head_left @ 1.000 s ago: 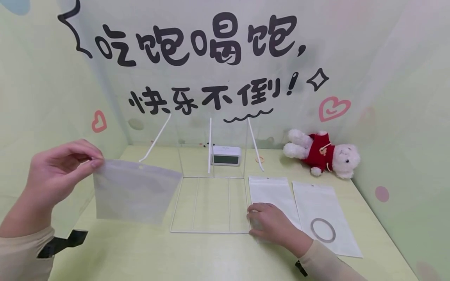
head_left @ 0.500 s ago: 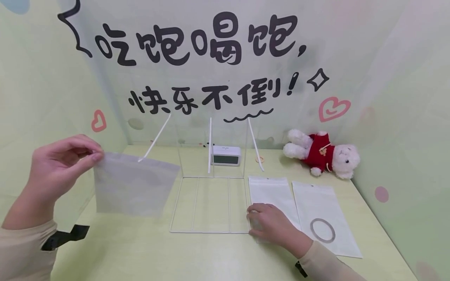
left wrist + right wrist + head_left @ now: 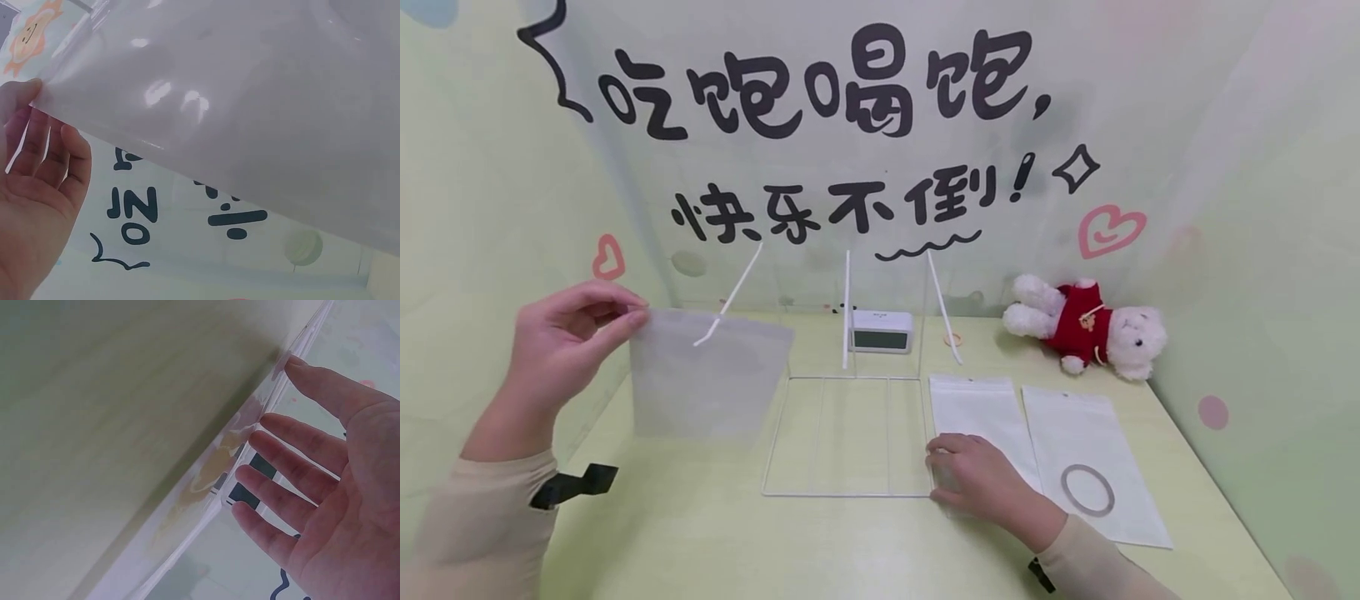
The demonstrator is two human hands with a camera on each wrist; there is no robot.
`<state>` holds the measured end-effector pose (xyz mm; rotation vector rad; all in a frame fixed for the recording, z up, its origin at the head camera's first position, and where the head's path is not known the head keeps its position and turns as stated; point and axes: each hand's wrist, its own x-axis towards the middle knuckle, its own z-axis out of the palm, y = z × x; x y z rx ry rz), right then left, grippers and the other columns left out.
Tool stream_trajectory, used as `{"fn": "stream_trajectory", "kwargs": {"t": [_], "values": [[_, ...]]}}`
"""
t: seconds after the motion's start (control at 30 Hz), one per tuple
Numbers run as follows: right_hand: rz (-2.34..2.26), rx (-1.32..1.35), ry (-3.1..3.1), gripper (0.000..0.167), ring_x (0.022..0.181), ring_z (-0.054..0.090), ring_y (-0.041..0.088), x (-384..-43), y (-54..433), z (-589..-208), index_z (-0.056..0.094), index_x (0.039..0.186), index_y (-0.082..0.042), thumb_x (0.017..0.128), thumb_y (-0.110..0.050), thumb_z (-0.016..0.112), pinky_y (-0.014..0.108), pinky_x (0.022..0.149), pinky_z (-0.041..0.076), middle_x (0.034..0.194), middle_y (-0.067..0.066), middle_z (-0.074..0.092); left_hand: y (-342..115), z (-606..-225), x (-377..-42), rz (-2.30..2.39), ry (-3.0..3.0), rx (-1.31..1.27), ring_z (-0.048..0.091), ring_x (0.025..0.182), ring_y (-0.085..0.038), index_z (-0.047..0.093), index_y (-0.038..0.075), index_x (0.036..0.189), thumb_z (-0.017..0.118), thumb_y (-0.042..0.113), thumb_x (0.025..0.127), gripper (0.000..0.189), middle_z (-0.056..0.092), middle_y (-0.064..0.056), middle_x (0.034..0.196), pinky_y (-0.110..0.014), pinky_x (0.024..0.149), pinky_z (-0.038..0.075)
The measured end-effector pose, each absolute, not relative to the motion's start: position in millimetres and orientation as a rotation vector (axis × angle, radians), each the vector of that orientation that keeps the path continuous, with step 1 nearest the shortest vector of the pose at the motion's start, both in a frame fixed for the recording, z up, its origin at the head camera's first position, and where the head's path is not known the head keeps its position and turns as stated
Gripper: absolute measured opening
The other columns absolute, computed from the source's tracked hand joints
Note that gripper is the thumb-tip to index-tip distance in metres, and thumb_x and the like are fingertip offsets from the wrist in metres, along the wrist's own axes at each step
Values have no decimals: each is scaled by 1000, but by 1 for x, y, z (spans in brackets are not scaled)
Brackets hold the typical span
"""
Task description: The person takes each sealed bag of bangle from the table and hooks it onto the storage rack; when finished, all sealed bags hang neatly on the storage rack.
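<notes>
My left hand (image 3: pixel 576 346) pinches the upper left corner of a translucent pale plastic bag (image 3: pixel 707 392), which hangs above the table. In the left wrist view its glossy sheet (image 3: pixel 250 112) fills much of the picture, thumb and fingers at its corner. A white wire rack (image 3: pixel 850 496) with three forward-reaching prongs stands in the middle. The left prong (image 3: pixel 741 279) crosses the bag's top edge in the head view, its bent tip showing against the sheet. My right hand (image 3: pixel 981 475) rests at the rack base's right side, over a flat white bag (image 3: pixel 977 408), fingers extended in the right wrist view.
A second flat white bag (image 3: pixel 1075 433) lies to the right with a grey ring (image 3: pixel 1087 490) on it. Behind the rack are a white digital clock (image 3: pixel 882 332) and a small orange ring (image 3: pixel 952 340). A plush bear (image 3: pixel 1086 325) lies at the back right.
My left hand has carried the bag up, then to the right, so the left prong now overlaps its upper part. My right hand has stayed in place.
</notes>
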<state>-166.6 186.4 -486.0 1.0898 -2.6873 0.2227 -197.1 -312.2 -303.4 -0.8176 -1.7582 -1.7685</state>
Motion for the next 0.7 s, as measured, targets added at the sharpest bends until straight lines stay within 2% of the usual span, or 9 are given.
{"fn": "stream_trajectory", "kwargs": {"t": [0.43, 0.7], "values": [[228, 1090, -2706, 35, 111, 69, 22, -166, 186, -486, 77, 104, -14, 76, -32, 88, 43, 92, 59, 119, 2, 72, -301, -312, -232, -1836, -1778, -651, 68, 83, -13, 68, -17, 103, 68, -20, 87, 17, 74, -5, 94, -14, 76, 60], [240, 1091, -2649, 35, 109, 69, 21, -167, 187, -490, 77, 101, -16, 74, -34, 89, 42, 90, 59, 117, 1, 72, -292, -318, -250, -1834, -1789, -527, 67, 82, -11, 72, -10, 103, 73, -10, 89, 14, 72, -3, 95, -13, 74, 60]]}}
